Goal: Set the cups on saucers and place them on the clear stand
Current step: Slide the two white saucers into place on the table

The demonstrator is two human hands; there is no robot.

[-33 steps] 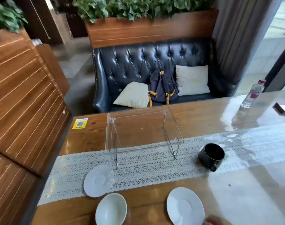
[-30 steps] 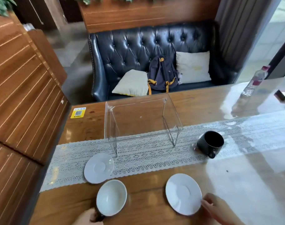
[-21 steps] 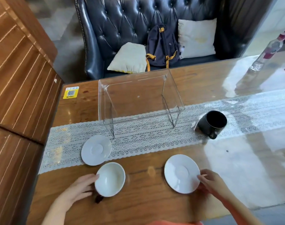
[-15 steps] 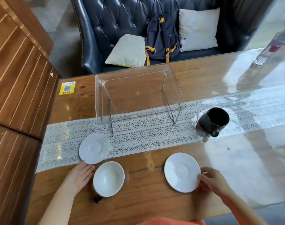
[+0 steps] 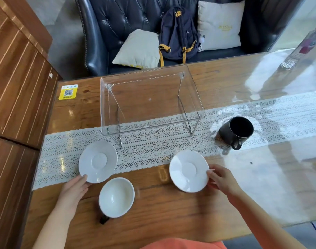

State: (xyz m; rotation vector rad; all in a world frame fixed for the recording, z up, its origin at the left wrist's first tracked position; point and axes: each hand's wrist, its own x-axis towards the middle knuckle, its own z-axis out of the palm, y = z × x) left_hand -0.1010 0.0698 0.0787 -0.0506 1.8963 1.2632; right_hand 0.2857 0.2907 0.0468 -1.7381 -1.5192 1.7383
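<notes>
Table (image 5: 153, 230) same; left hand (image 5: 73, 190) fingers now grip left saucer (image 5: 98, 161); right hand (image 5: 223, 180) holds right saucer (image 5: 188, 170).

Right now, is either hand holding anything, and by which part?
Each hand touches a saucer's rim: left hand the left saucer, right hand the right saucer. Neither is visibly lifted.

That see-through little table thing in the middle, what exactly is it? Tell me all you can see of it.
The clear stand looks like transparent acrylic: a flat rectangular top with rounded corners and bent-down edges, on thin clear legs. It stands upright on the wooden table, its near legs on the white lace runner, its far legs on bare wood. Nothing lies on or under it; the tabletop shows straight through. No hand touches it. One white saucer sits just in front of its near left leg.
</notes>
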